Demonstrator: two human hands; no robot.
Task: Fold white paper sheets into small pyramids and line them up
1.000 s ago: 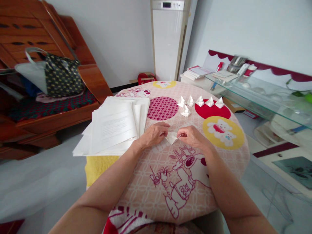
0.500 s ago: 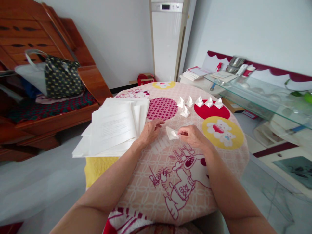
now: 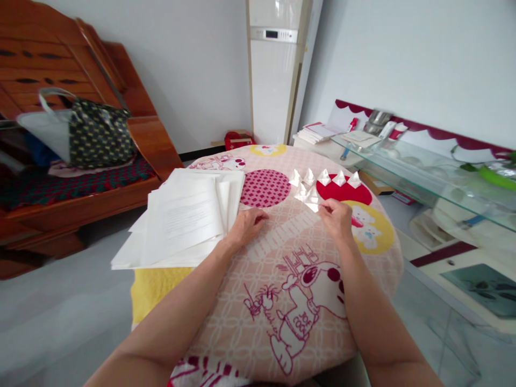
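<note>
My right hand (image 3: 336, 216) pinches a small folded white paper piece (image 3: 312, 201) and holds it just above the tablecloth, beside another folded piece (image 3: 300, 192). A row of several similar folded paper shapes (image 3: 324, 177) stands further back on the round table (image 3: 282, 301). My left hand (image 3: 248, 226) rests on the cloth with its fingers loosely curled and nothing in them, right next to the stack of white paper sheets (image 3: 181, 217).
The paper stack overhangs the table's left edge. A wooden bench (image 3: 80, 177) with a patterned bag (image 3: 94, 131) stands at the left. A glass shelf (image 3: 423, 164) with bottles and a pile of booklets runs along the right. A tall white appliance (image 3: 272, 70) stands behind.
My left hand let go of the folded piece and stayed near the paper stack. My right hand carried the piece away from me, up to the other folded shapes.
</note>
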